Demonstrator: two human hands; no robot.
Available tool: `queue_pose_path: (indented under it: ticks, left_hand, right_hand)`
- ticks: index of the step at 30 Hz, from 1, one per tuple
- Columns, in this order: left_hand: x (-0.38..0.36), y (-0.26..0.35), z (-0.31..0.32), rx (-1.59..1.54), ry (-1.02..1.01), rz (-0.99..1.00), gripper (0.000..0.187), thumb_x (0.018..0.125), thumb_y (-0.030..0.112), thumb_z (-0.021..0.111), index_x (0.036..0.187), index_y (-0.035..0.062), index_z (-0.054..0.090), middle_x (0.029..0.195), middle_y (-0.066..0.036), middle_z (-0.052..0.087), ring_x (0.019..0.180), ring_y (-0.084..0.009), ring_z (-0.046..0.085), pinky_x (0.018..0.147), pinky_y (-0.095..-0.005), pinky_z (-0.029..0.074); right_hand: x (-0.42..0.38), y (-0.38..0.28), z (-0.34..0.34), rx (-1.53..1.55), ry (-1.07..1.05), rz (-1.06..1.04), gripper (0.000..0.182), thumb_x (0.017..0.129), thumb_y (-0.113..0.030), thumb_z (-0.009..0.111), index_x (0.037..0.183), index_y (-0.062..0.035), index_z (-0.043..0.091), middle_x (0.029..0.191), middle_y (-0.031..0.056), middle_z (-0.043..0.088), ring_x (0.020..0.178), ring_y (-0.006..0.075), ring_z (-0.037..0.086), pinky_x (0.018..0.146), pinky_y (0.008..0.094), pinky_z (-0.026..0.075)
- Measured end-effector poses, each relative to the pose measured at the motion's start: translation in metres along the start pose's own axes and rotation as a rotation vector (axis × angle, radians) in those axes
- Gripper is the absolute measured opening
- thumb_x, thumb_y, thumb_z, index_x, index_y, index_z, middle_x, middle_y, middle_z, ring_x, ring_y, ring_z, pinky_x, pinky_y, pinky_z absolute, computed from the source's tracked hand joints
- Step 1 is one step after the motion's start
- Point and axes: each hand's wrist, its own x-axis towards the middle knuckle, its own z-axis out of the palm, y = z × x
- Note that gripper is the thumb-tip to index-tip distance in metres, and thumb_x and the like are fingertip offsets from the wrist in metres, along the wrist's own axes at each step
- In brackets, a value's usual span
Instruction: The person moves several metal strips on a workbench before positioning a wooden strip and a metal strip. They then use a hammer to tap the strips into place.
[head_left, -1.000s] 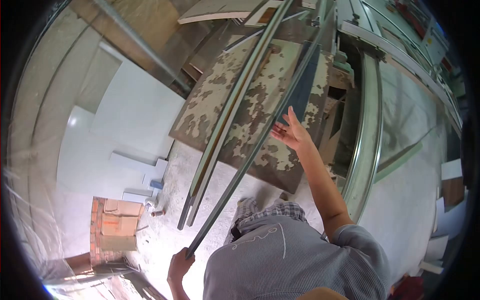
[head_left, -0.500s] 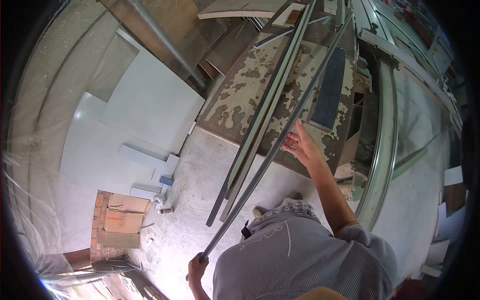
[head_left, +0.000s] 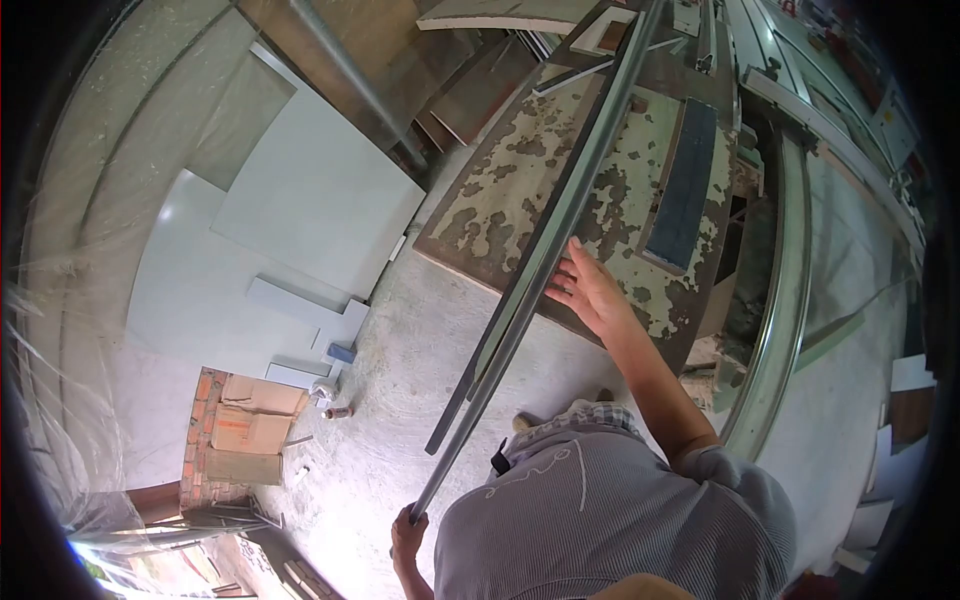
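Observation:
A long, thin grey strip (head_left: 508, 346) slants from the lower left up across the worktable (head_left: 480, 215). My left hand (head_left: 407, 540) is closed round its near end. Farther along, my right hand (head_left: 592, 292) has its fingers apart, with the fingertips right at the strip's edge and partly behind it. Alongside runs a darker long strip (head_left: 452, 415), its near end jutting past the table edge; the grey strip overlaps this bundle in the head view. To the right of my right hand lies a short dark board (head_left: 684, 190) on the table.
White panels (head_left: 310, 190) lie on the floor to the left, near a metal pipe (head_left: 350, 85). Cardboard (head_left: 250, 425) rests by bricks at lower left. A metal rail (head_left: 775, 300) runs along the table's right side. A small blue block (head_left: 341, 353) sits by the panels.
The grey strip has swung left until it lies along the other strips. My right hand has moved left with it, while my left hand stays closed on the near end.

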Motion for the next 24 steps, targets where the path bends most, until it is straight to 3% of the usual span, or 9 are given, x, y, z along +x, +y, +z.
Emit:
queue_pose_path:
  ticks: [2, 4, 9, 11, 14, 18, 22, 24]
  left_hand:
    - [-0.007, 0.017, 0.003, -0.026, 0.008, -0.023, 0.033, 0.077, 0.021, 0.063, 0.106, 0.0064, 0.063, 0.077, -0.014, 0.063, 0.069, -0.0272, 0.062, 0.065, -0.0386, 0.047]
    - [-0.013, 0.03, 0.008, -0.074, 0.145, -0.01, 0.033, 0.076, 0.017, 0.064, 0.107, 0.0067, 0.062, 0.075, -0.013, 0.063, 0.068, -0.0262, 0.061, 0.065, -0.0382, 0.047]
    - [-0.018, 0.051, 0.006, -0.046, 0.238, -0.007, 0.037, 0.074, 0.013, 0.067, 0.11, 0.0073, 0.061, 0.074, -0.012, 0.063, 0.066, -0.0245, 0.06, 0.064, -0.0375, 0.046]
    - [-0.015, 0.046, 0.007, 0.014, 0.293, 0.053, 0.039, 0.073, 0.014, 0.069, 0.111, 0.0076, 0.061, 0.073, -0.012, 0.063, 0.063, -0.0246, 0.058, 0.063, -0.0378, 0.045]
    - [-0.013, 0.053, 0.008, 0.002, 0.327, 0.048, 0.039, 0.072, 0.014, 0.07, 0.109, 0.0076, 0.061, 0.072, -0.012, 0.062, 0.061, -0.0252, 0.057, 0.061, -0.0385, 0.045]
    - [0.005, 0.068, 0.001, 0.031, 0.352, 0.101, 0.038, 0.072, 0.013, 0.071, 0.108, 0.0071, 0.061, 0.075, -0.014, 0.062, 0.064, -0.0277, 0.058, 0.062, -0.0396, 0.045]
    - [0.039, 0.095, -0.014, 0.079, 0.375, 0.191, 0.04, 0.072, 0.013, 0.07, 0.11, 0.0055, 0.06, 0.084, -0.016, 0.064, 0.074, -0.03, 0.06, 0.068, -0.0407, 0.045]
    - [0.056, 0.119, -0.022, 0.045, 0.36, 0.192, 0.04, 0.073, 0.013, 0.07, 0.111, 0.0048, 0.059, 0.091, -0.017, 0.063, 0.081, -0.0316, 0.06, 0.074, -0.0409, 0.045]
  right_hand:
    - [0.018, 0.002, -0.004, 0.058, -0.008, 0.054, 0.056, 0.086, -0.052, 0.055, 0.119, -0.0068, 0.048, 0.109, 0.0091, 0.053, 0.103, 0.021, 0.05, 0.092, 0.0425, 0.038]
    - [0.036, 0.006, -0.012, 0.092, -0.024, 0.082, 0.058, 0.085, -0.052, 0.056, 0.121, -0.0071, 0.047, 0.111, 0.0107, 0.052, 0.104, 0.0226, 0.05, 0.092, 0.0427, 0.039]
    - [0.062, 0.012, -0.027, 0.122, 0.014, 0.156, 0.062, 0.083, -0.053, 0.058, 0.123, -0.0074, 0.046, 0.117, 0.0139, 0.05, 0.109, 0.0257, 0.048, 0.096, 0.0446, 0.037]
    - [0.069, 0.018, -0.037, 0.155, 0.052, 0.207, 0.073, 0.081, -0.054, 0.06, 0.132, -0.0064, 0.038, 0.123, 0.0163, 0.046, 0.113, 0.028, 0.045, 0.102, 0.0458, 0.033]
    - [0.071, 0.024, -0.049, 0.15, 0.027, 0.197, 0.08, 0.082, -0.052, 0.06, 0.137, -0.0037, 0.027, 0.131, 0.0213, 0.04, 0.12, 0.0318, 0.041, 0.101, 0.0467, 0.033]
    - [0.056, 0.011, -0.049, 0.027, -0.045, 0.16, 0.078, 0.088, -0.046, 0.055, 0.142, -0.0038, 0.018, 0.141, 0.0224, 0.029, 0.129, 0.0328, 0.032, 0.106, 0.0454, 0.029]
    - [0.037, 0.011, -0.062, -0.007, -0.087, 0.199, 0.067, 0.09, -0.042, 0.052, 0.139, -0.0045, 0.026, 0.137, 0.0194, 0.037, 0.125, 0.0299, 0.038, 0.103, 0.0435, 0.032]
    - [0.025, 0.014, -0.075, 0.033, -0.089, 0.225, 0.055, 0.091, -0.038, 0.052, 0.133, -0.0058, 0.038, 0.125, 0.015, 0.049, 0.116, 0.0258, 0.047, 0.098, 0.0404, 0.038]
